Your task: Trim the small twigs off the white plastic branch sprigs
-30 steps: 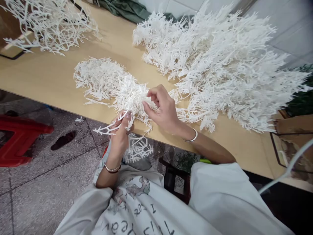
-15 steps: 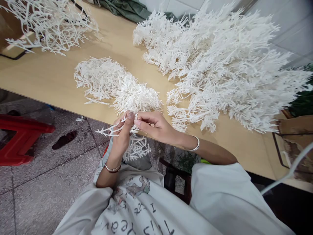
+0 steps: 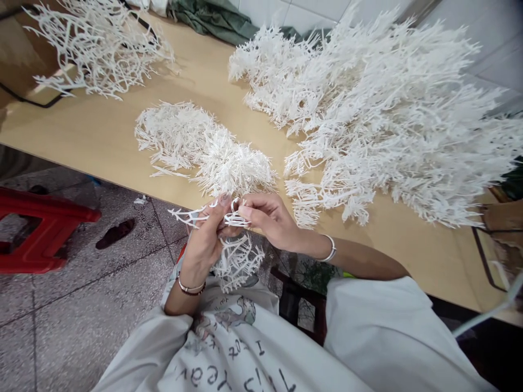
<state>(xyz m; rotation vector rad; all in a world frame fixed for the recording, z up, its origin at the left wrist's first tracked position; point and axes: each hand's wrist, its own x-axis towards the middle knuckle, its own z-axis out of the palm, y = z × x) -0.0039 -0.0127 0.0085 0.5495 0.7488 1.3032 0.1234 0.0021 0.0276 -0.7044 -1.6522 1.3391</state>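
Observation:
My left hand (image 3: 203, 246) grips a white branching plastic sprig (image 3: 238, 261) just off the table's front edge. My right hand (image 3: 269, 220) pinches a thin twig of the same sprig between thumb and fingers, close to my left fingertips. A lower cluster of branches hangs below both hands, and my fingers hide the part where they hold it. Just beyond my hands lies a smaller heap of similar white sprigs (image 3: 204, 149) on the light wooden tabletop (image 3: 93, 136), not touched by either hand. A much larger white heap (image 3: 388, 125) fills the table's right side.
Another white heap (image 3: 98, 51) lies at the far left of the table. A green cloth (image 3: 212, 16) sits beyond it. Below the edge are a red plastic stool (image 3: 44, 231), a dark slipper (image 3: 115, 234) on tiled floor, and a dark chair (image 3: 296, 299). A cardboard box (image 3: 504, 223) stands at right.
My right hand has come away from the smaller heap, down to the sprig in my left hand. Both hands now work close together, and the view has shifted slightly.

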